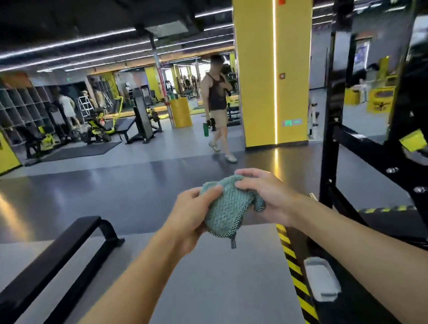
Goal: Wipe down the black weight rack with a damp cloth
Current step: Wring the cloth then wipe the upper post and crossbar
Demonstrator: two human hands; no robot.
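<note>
**Cloth [225, 207] in grip, rack [330, 150] not yet touched**

The left hand [187, 216] is curling round the left side of the bunched teal cloth, and the right hand [268, 195] is pinching its upper right edge. Both hands are holding it in mid-air above the grey floor [220, 291]. The black weight rack is standing just to the right, apart from the cloth. A yellow-and-black striped strip [293, 264] is running along its base. Farther off, a person [216, 101] is walking past a yellow pillar [256, 66].

the weight rack [378, 146] stands right of the pillar [259, 79], a person [216, 104] just left of it, exercise machines [140, 116] farther left, and the cloth [225, 207] in front of it.
</note>
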